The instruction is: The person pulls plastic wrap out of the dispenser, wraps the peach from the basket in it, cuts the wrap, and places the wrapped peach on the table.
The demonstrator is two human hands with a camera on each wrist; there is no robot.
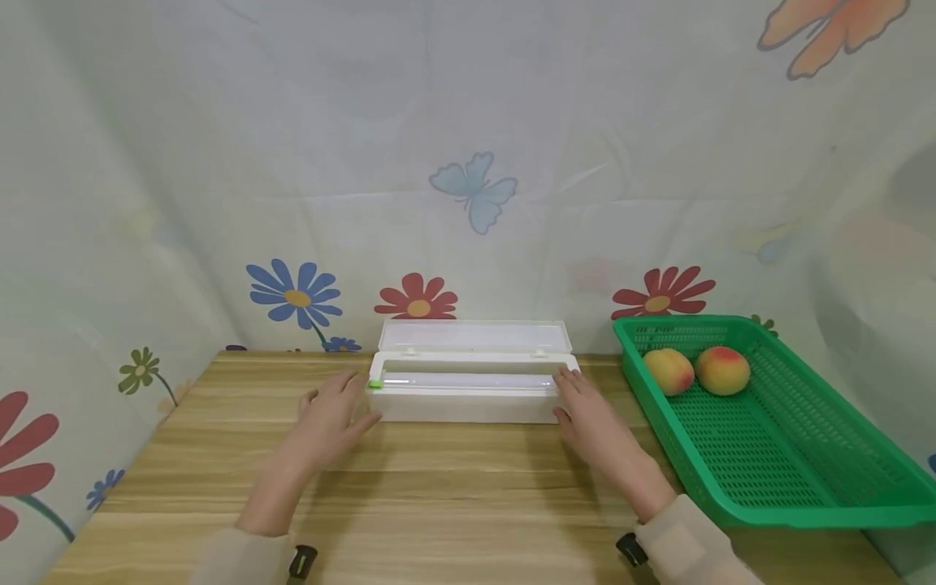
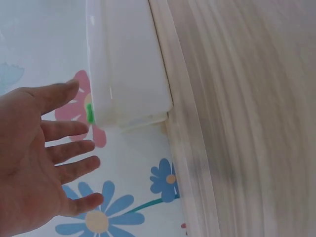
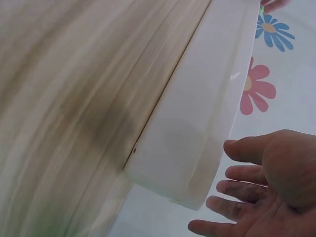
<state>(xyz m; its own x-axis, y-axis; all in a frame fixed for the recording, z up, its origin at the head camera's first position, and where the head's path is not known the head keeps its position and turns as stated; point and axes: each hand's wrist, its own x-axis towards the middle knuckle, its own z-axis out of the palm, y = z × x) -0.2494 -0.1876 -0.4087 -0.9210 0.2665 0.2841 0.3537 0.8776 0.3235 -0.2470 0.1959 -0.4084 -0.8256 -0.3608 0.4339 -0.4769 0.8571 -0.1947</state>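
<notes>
A long white cling-film dispenser box point(image 1: 468, 408) stands near the table's back edge with its lid point(image 1: 475, 336) tipped up behind it. Inside lies a pale roll point(image 1: 468, 380), and a small green slider point(image 1: 376, 384) sits at the front left corner. My left hand point(image 1: 331, 421) hovers beside the left end, fingers spread and palm inward; the left wrist view shows nothing in it. At the other end, my right hand point(image 1: 598, 422) has its fingertips right at the box's corner. Its fingers are loosely extended in the right wrist view, with nothing gripped.
To the right, a green plastic basket point(image 1: 695, 463) holds two peaches, one peach point(image 1: 669, 371) left of the other peach point(image 1: 722, 370). The wooden table point(image 1: 453, 504) reaches back to a hanging cloth point(image 1: 556, 97) printed with flowers and butterflies.
</notes>
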